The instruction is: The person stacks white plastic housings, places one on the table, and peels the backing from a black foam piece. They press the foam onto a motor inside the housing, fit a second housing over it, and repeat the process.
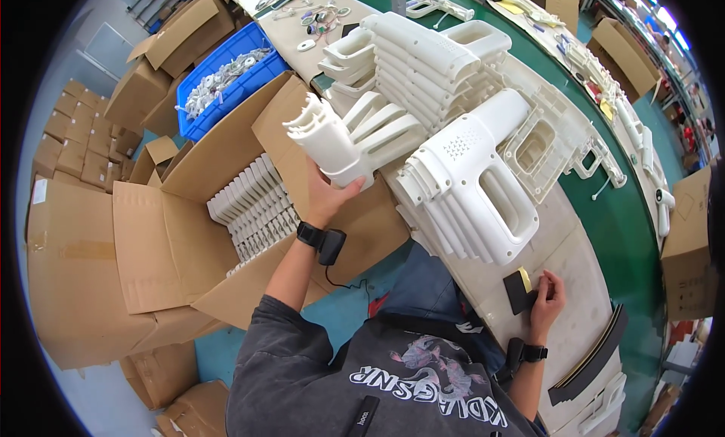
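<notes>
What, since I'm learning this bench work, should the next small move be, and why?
Probably bring the right hand over to steady the bundle of white shells. The left hand alone holds several nested together, tilted, near the open carton, while the right hand is down by the black pad on the bench.

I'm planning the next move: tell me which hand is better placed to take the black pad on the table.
Probably the right hand: its fingers are close beside the black pad, while the left hand grips white plastic parts farther away.
</notes>
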The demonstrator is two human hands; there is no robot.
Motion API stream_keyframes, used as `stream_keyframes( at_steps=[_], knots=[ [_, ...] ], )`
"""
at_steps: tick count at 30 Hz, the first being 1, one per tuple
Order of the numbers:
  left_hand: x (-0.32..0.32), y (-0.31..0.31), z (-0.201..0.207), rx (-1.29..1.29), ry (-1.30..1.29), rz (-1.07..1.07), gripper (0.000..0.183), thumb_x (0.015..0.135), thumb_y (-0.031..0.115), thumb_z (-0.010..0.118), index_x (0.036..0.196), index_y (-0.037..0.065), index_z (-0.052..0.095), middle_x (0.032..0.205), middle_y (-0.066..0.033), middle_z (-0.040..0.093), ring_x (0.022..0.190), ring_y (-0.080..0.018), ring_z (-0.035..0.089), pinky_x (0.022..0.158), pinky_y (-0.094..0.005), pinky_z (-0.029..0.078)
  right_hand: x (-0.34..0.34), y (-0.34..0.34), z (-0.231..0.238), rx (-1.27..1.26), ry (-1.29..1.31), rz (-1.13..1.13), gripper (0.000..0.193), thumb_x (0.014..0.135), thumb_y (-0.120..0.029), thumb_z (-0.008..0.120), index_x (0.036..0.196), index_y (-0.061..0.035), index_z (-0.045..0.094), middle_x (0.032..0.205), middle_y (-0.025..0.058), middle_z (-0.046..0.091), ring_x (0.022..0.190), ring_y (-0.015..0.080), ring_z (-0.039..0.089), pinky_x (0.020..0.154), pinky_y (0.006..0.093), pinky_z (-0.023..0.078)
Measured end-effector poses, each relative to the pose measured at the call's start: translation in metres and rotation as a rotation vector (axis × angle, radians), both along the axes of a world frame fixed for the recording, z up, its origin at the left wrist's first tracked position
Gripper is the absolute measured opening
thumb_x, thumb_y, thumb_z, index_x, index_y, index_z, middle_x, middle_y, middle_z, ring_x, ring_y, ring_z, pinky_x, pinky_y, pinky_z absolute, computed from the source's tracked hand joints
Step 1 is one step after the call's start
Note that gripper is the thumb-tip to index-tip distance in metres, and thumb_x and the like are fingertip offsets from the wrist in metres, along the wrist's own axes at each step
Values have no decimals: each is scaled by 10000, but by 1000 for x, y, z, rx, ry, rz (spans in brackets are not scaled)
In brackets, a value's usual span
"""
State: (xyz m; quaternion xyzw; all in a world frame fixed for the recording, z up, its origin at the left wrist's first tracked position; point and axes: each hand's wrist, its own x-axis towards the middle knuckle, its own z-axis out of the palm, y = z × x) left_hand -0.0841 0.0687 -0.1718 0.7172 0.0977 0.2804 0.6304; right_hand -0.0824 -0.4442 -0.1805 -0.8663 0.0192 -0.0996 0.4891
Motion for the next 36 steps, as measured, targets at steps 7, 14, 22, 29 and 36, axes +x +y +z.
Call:
stream_keyframes(
  at_steps=[7,14,22,29,36],
  knots=[
    [-41,28,8,-221,-28,88,849,737,161,832,1426,21,355,1287,-108,555,1198,-219,550,1025,-378,456,1,1,-3,29,3,-4,118,975,-62,614,1058,-20,686,784,-32,572,677,51,473,598,205,388],
    [-71,22,23,-563,-248,159,783,871,310,670,1501,17,311,1448,-120,472,1321,-269,487,1111,-425,415,3,1,-3,-8,-16,-2,117,975,-84,622,1053,-27,689,780,-45,561,660,45,451,577,203,364],
    [-62,-15,28,-692,-341,209,808,865,317,674,1514,27,289,1471,-124,447,1344,-274,462,1125,-433,406,3,-2,-5,2,-5,10,131,981,-88,617,1074,-25,685,799,-30,578,662,43,466,580,200,375],
    [-68,-12,22,-708,-308,-27,916,791,405,731,1505,20,304,1448,-137,472,1306,-284,504,1100,-433,438,12,-16,-1,264,134,17,216,999,-132,599,1179,-22,648,954,31,669,698,69,553,585,205,442],
    [-41,-6,31,-834,-351,-261,915,767,450,747,1477,18,364,1405,-113,529,1276,-269,532,1072,-427,454,57,-16,94,148,-276,46,284,1025,-132,551,1270,7,583,1013,91,645,716,98,544,606,236,459]
  ],
)
